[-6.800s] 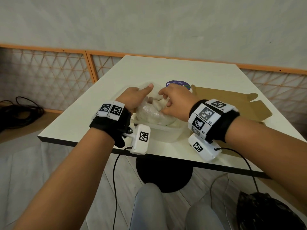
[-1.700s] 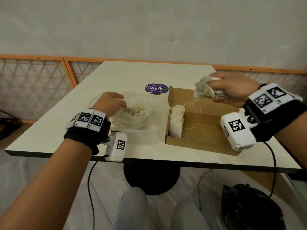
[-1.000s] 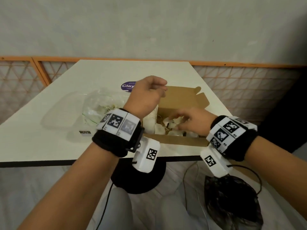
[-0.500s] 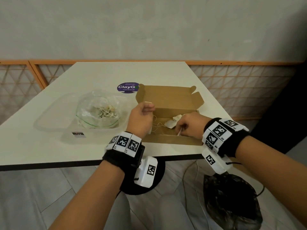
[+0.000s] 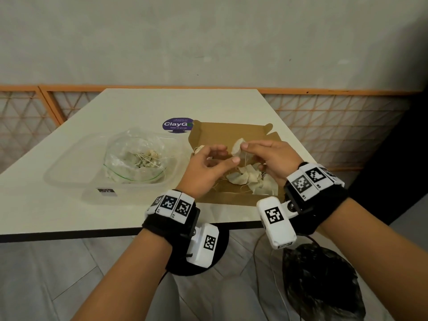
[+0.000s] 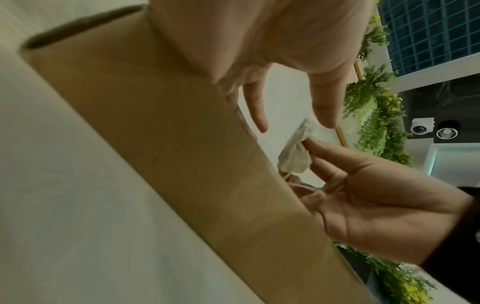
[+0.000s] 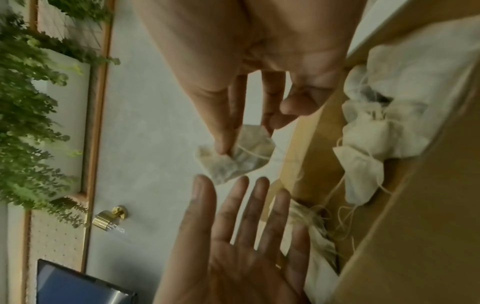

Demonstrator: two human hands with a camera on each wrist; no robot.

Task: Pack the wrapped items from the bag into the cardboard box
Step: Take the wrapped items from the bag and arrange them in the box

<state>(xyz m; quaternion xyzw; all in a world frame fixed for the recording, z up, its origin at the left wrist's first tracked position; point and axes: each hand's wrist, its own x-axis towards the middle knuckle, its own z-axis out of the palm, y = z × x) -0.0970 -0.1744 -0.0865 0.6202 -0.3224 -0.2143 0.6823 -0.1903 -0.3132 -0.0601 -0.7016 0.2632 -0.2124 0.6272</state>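
Observation:
The open cardboard box (image 5: pixel 231 132) lies on the right part of the table, and several white string-tied pouches (image 5: pixel 250 179) lie in a loose heap inside it. Above the box, my right hand (image 5: pixel 245 149) pinches one more pouch (image 5: pixel 237 147) between thumb and fingers; the right wrist view shows this pouch (image 7: pixel 241 154) hanging from the fingertips. My left hand (image 5: pixel 220 156) hovers just left of it with straight fingers, the palm (image 7: pixel 233 236) open and holding nothing. To the left, the clear bag (image 5: pixel 136 156) holds more pouches.
The bag sits in a clear plastic tub (image 5: pixel 69 172) on the white table (image 5: pixel 58 209). A purple round sticker (image 5: pixel 177 125) lies behind the box. A black bag (image 5: pixel 324 286) lies on the floor under the table's right corner. An orange lattice railing (image 5: pixel 335 112) runs behind.
Both hands were low inside the box; now they have risen above it. The right hand has lifted a pouch, and the left hand has opened beside it.

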